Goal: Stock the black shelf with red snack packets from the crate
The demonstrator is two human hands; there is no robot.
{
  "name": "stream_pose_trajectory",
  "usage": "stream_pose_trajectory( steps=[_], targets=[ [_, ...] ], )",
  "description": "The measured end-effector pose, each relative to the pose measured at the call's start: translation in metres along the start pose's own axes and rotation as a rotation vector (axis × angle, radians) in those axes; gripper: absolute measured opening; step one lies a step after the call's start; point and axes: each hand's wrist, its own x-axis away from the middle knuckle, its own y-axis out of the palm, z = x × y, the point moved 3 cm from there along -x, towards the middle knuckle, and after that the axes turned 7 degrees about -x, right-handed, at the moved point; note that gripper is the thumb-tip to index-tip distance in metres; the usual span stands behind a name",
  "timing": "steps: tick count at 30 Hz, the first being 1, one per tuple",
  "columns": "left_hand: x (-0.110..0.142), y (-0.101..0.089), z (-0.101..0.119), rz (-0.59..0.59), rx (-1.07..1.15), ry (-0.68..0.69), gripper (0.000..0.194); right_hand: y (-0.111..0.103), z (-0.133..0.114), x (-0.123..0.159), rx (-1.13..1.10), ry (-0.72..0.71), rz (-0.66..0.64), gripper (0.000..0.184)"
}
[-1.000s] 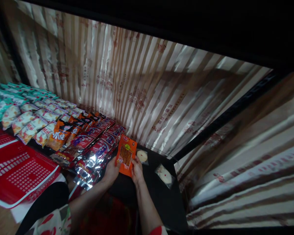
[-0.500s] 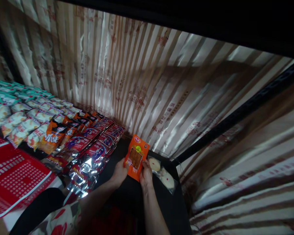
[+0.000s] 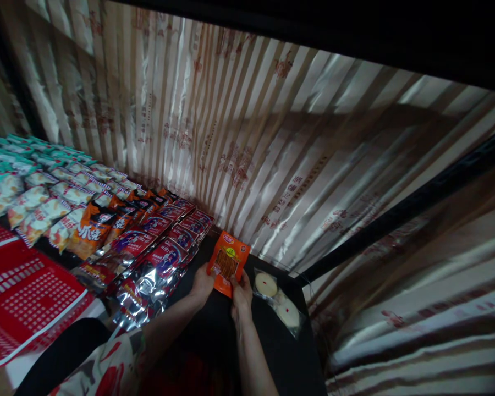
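An orange snack packet [image 3: 228, 263], printed with brown sticks, is held face up between both hands above the black shelf [image 3: 272, 357]. My left hand [image 3: 202, 281] grips its lower left edge, while my right hand [image 3: 242, 291] has the lower right side, thumb on the front. Left of the packet lie rows of red and silver snack packets [image 3: 165, 258]. Two clear packets with round pale discs [image 3: 266, 284] lie to the right of my right hand.
Orange and black snack bags [image 3: 91, 228], white bags [image 3: 49, 212] and green bags [image 3: 16, 154] line the shelf leftward. A red basket [image 3: 28, 297] stands at the lower left. A striped curtain [image 3: 198, 110] hangs behind, and a dark post [image 3: 379, 220] slants at the right.
The orange packet has come slightly down and left, tilting farther back toward the shelf's rear. My right hand has shifted left along it. The view has shifted a little.
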Motion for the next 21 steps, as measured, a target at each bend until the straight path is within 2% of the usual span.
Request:
stream_pose_trajectory(
  steps=[8,13,17,21],
  targets=[
    [-0.015,-0.008,-0.003,0.106,-0.077,-0.061,0.026,0.019,0.006,-0.023,0.13,-0.097,0.01,0.041],
    [-0.019,-0.006,-0.007,0.094,-0.016,-0.056,0.032,0.025,0.011,-0.036,0.25,-0.149,0.011,0.042],
    [-0.022,-0.006,-0.01,0.086,-0.06,-0.021,0.039,0.026,0.012,-0.043,0.461,-0.218,0.038,0.038],
    [-0.024,-0.005,-0.008,0.049,-0.094,0.01,0.04,0.027,0.009,-0.041,0.573,-0.269,0.073,0.041]
  ],
)
